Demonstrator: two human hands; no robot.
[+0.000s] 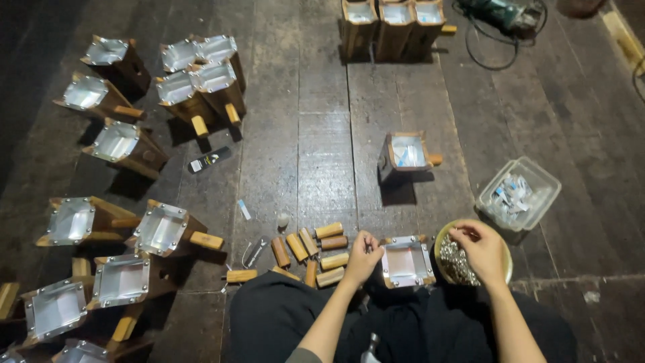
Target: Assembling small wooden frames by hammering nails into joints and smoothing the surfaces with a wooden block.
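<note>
I sit on a dark plank floor. My left hand [363, 254] rests its fingertips on the left rim of a small wooden box with a shiny metal-lined top [407, 261] between my knees. My right hand [478, 250] reaches into a round yellow bowl [505, 261] of small silvery metal bits [457, 263], fingers pinched together; whether it holds a piece I cannot tell. Short wooden pegs [316, 250] lie in a loose group just left of my left hand.
Many finished metal-topped wooden boxes [161, 230] crowd the left floor, three more stand at top centre [395, 19], and one sits alone [407, 154]. A clear plastic tub of small packets [519, 193] is right of it. A power tool with cable [505, 15] lies top right.
</note>
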